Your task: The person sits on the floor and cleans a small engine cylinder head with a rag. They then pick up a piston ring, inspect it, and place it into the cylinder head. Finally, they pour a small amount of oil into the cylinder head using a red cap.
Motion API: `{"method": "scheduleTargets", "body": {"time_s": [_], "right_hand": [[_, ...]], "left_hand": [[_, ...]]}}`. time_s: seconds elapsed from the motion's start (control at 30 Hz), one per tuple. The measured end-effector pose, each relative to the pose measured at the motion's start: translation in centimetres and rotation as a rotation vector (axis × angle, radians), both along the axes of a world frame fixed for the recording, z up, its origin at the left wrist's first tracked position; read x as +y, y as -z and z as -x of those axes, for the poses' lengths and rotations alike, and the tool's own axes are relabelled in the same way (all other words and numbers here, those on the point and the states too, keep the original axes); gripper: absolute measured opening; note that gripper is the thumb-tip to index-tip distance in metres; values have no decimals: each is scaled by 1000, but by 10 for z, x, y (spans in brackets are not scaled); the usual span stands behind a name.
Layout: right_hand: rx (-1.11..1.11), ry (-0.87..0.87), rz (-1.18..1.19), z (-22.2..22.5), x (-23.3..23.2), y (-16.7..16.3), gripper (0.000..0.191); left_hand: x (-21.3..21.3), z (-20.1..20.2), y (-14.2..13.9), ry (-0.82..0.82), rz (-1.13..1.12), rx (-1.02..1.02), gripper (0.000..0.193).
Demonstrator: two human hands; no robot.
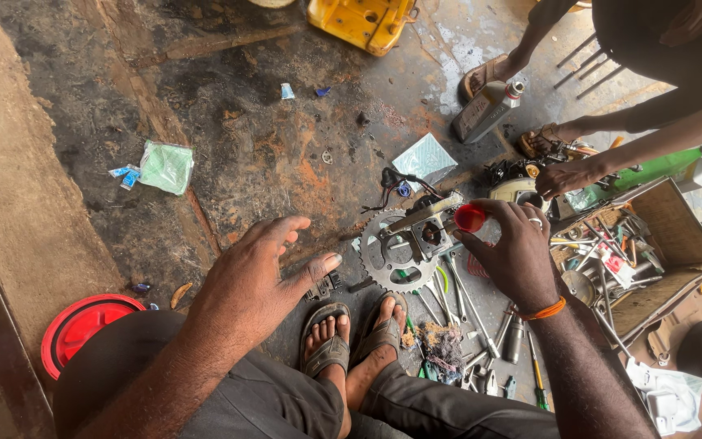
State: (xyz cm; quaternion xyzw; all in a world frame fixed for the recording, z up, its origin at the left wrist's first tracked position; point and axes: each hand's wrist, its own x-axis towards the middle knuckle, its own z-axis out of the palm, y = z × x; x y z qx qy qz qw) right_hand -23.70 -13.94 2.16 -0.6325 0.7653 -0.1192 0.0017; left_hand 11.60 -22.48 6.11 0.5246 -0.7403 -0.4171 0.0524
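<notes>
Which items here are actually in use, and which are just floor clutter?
In use: right hand holding a small red-capped container over the metal part on the sprocket; left hand hovering, spread, above the floor.

Lying about: grey oil bottle, yellow jerrycan, red lid, green wrapper, spanners, toolbox.

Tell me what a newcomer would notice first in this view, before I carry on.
Probably the right hand, right of centre, pinching a small red cap over a grey metal part that lies by a toothed sprocket on the stained floor. The left hand hovers open and empty beside it. At far right, an open wooden box crammed with tools, and another person's hand reaching in above it.
</notes>
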Motion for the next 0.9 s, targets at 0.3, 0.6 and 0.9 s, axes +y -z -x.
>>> {"method": "scheduleTargets", "body": {"time_s": [0.3, 0.6, 0.9], "right_hand": [[-397, 107, 2, 17, 1, 3, 56], [-117, 7, 49, 21, 6, -11, 52], [-17, -15, 56, 20, 3, -18, 53]], "left_hand": [[1, 2, 1, 4, 24, 20, 78], [1, 3, 0, 1, 1, 27, 78], [1, 2, -3, 4, -50, -38, 78]]}}
